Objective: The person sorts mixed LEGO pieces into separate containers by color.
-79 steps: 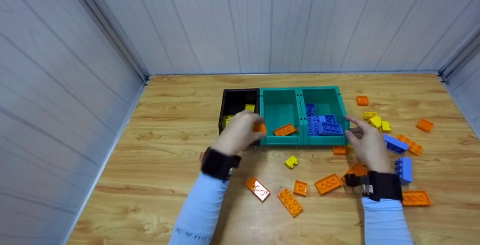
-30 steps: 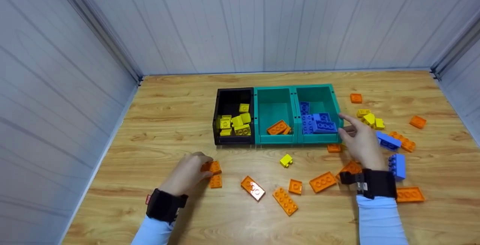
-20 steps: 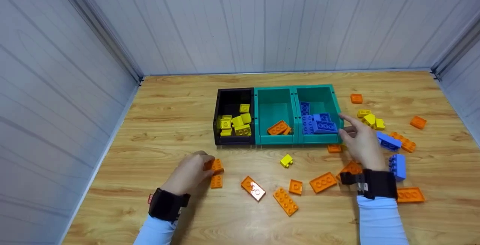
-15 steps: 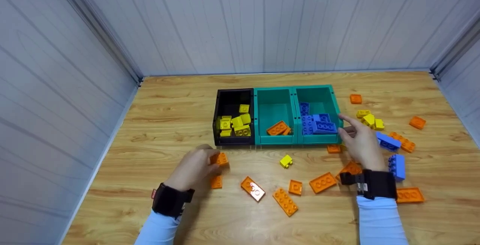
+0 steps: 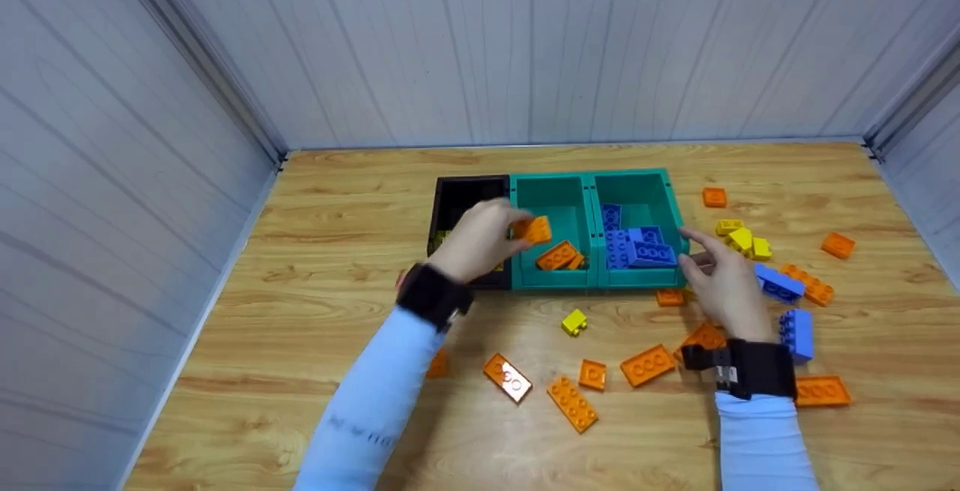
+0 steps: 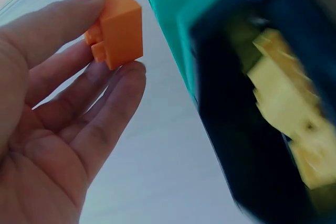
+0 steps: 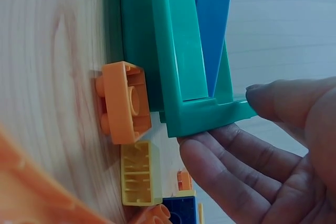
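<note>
My left hand [image 5: 481, 239] pinches an orange building brick [image 5: 534, 230] between thumb and fingertips, over the left side of the middle green bin [image 5: 555, 279]. The left wrist view shows the orange brick's studs facing the palm. Inside that bin lie an orange brick [image 5: 557, 255] and a smaller orange piece. My right hand [image 5: 726, 286] grips the right green bin [image 5: 645, 278] at its front right corner, thumb and fingers on either side of the rim. Blue bricks [image 5: 651, 254] lie in this bin. The black bin [image 5: 472, 180] with yellow bricks [image 6: 286, 98] is partly hidden by my left hand.
Loose orange bricks, such as one flat piece [image 5: 572, 403], lie on the wooden table [image 5: 337, 251] in front of the bins. A yellow brick [image 5: 574, 322] sits near them. Yellow bricks [image 5: 739, 240], blue bricks [image 5: 796, 335] and more orange ones are scattered right of the bins.
My left hand picked up an orange brick at the left front and carried it up and right to the middle green bin. My right hand stays at the right bin.
</note>
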Demonstrator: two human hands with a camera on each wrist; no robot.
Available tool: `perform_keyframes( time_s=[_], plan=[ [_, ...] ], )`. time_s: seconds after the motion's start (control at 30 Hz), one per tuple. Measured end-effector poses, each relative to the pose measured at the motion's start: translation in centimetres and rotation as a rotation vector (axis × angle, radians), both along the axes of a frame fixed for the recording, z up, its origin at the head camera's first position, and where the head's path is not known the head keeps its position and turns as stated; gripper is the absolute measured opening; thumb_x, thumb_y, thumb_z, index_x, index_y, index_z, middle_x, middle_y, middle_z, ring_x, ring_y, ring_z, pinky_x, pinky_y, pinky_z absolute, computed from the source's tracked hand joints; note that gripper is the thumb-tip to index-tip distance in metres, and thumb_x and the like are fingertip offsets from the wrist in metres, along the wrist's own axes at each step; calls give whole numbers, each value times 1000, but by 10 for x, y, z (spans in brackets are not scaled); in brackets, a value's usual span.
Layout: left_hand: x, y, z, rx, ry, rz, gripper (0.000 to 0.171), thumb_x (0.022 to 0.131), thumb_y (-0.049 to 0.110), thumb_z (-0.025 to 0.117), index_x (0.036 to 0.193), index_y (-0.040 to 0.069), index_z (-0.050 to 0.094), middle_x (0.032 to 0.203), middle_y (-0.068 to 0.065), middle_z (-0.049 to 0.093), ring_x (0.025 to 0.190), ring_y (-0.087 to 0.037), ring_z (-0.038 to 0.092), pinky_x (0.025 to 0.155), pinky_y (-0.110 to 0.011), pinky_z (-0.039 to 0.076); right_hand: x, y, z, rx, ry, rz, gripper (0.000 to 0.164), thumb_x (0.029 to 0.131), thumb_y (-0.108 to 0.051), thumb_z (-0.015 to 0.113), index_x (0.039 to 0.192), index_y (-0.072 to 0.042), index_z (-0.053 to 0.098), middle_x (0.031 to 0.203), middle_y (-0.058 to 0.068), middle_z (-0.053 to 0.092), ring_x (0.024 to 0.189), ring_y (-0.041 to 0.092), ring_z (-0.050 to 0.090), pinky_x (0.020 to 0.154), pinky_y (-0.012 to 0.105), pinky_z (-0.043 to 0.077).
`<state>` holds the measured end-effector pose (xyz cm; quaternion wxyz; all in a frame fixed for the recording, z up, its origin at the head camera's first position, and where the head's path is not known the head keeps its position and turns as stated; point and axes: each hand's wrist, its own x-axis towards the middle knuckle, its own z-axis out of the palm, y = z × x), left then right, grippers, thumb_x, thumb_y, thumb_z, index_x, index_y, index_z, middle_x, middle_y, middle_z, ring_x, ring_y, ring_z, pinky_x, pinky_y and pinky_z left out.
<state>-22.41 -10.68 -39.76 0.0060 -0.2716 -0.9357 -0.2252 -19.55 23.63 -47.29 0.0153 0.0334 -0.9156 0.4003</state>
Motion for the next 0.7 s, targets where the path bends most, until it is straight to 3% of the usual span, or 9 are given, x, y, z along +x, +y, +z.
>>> perform_keyframes(
  time_s=[0.07,0.17,0.27,0.4,0.5,0.63,0.7],
  plan=[
    [-18,16,4,-33,-29,-15,27,91,17,74,116,4,73,106,-9,70,98,-22,63,89,-32,50,0,2,-1,-12,2,20,48,106,-31,47,153,-24,41,115,19,62,102,34,59,84,44,49],
    [-40,36,5,-78,-75,-9,19,92,13,72,108,4,75,104,-8,72,92,-18,64,85,-29,52,0,3,-2,-10,11,17,47,105,-33,48,152,-25,42,114,18,63,101,33,60,80,43,50],
    [-54,51,3,-110,-131,28,9,93,11,70,93,3,74,86,-5,69,74,-16,58,70,-26,50,1,3,-3,8,25,12,47,105,-36,47,152,-28,42,112,15,64,99,31,61,74,41,50],
    [-67,66,-5,-157,-196,143,16,94,16,69,86,3,65,74,-3,55,66,-16,51,62,-26,44,2,3,-4,33,26,3,48,104,-42,46,151,-33,42,111,11,64,97,27,61,69,38,51],
    [-74,72,-11,-174,-214,211,16,94,19,70,93,3,66,80,-6,60,73,-18,59,66,-28,49,1,2,-3,27,25,-2,46,104,-37,48,150,-31,44,109,11,66,95,27,62,68,39,51],
    [-77,75,-18,-165,-239,235,16,95,13,67,105,1,69,98,-12,68,86,-23,65,73,-31,52,2,0,1,12,19,13,46,105,-28,51,150,-23,45,108,16,67,93,30,64,72,43,51],
    [-76,74,-21,-162,-245,234,13,96,8,64,106,1,68,96,-10,67,83,-21,63,70,-30,49,2,-1,1,17,5,17,46,105,-28,51,151,-23,44,108,16,67,94,30,64,73,43,52]
  ],
)
